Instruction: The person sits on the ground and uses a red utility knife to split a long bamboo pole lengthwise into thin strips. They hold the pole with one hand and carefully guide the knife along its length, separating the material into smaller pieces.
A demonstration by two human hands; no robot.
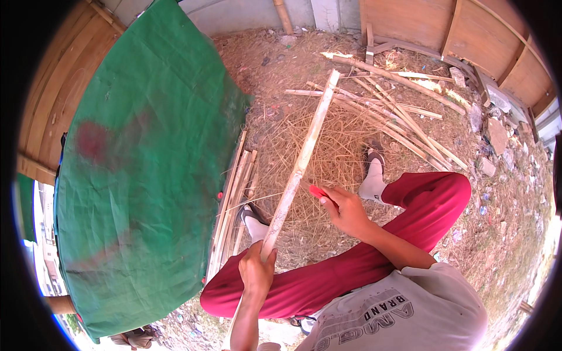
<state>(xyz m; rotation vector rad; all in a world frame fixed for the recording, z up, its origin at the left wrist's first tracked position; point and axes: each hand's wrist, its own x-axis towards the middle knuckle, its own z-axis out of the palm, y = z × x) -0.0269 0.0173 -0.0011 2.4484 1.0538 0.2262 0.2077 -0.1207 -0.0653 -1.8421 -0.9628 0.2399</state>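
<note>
A long pale bamboo strip (305, 153) slants up and away from my lap between my knees. My left hand (256, 272) is closed round its lower part. In my right hand (346, 214) is a red-handled knife (318, 192), gripped just right of the strip's middle. Its short blade points left at the strip's edge; I cannot tell whether it touches. Thin curled shavings (339, 149) lie heaped on the ground beneath the strip, between my feet.
Several cut strips (404, 120) lie crossed on the ground at the far right. More strips (233, 196) lean along a green tarpaulin (146, 164) on the left. Wooden panels (410, 23) stand at the back. Stones and litter (489, 146) lie along the right side.
</note>
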